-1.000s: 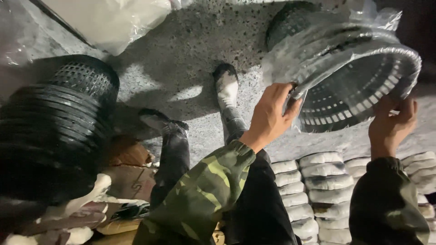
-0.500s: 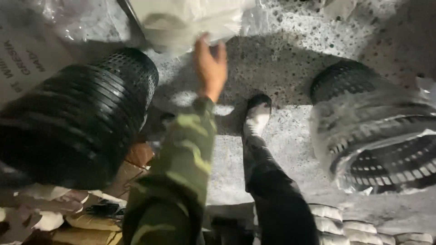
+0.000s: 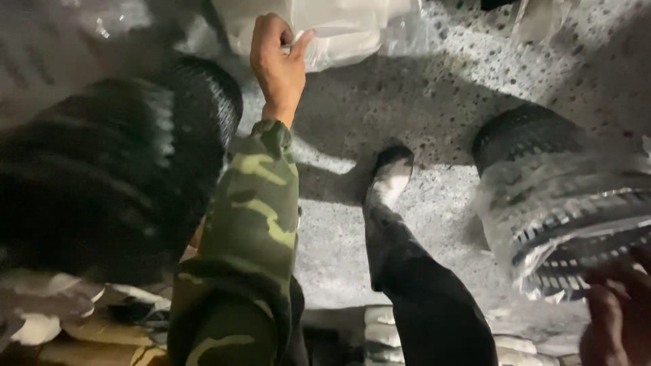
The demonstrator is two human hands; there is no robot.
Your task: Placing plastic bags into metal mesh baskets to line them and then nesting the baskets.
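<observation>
Lying on its side at the far left, a stack of black mesh baskets [image 3: 115,169] runs its long axis from the lower left toward the upper middle, its open rim end facing up toward the white bag. Just right of it, a camouflage sleeve [image 3: 247,230] reaches straight up the frame. At its end the left hand [image 3: 277,64] is closed in a pinch, thumb against curled fingers, on the lower edge of a white plastic bag [image 3: 339,30] that lies on the speckled concrete floor [image 3: 434,108] at the top of the view. Whether the hand grips the film firmly or only touches it is hard to tell.

Right of the sleeve, a dark trouser leg [image 3: 420,271] ends in a pale, dusty foot [image 3: 392,177] pointing up the frame. Pale filled sacks [image 3: 386,332] lie in a row at the bottom edge.

Farther right, a second stack of black baskets wrapped in clear plastic [image 3: 563,203] lies on its side, long axis running from upper left to lower right, rims facing the lower right corner. There the right hand [image 3: 620,318] sits in shadow, its fingers resting on the wrapped rim; how tightly it holds is unclear.
</observation>
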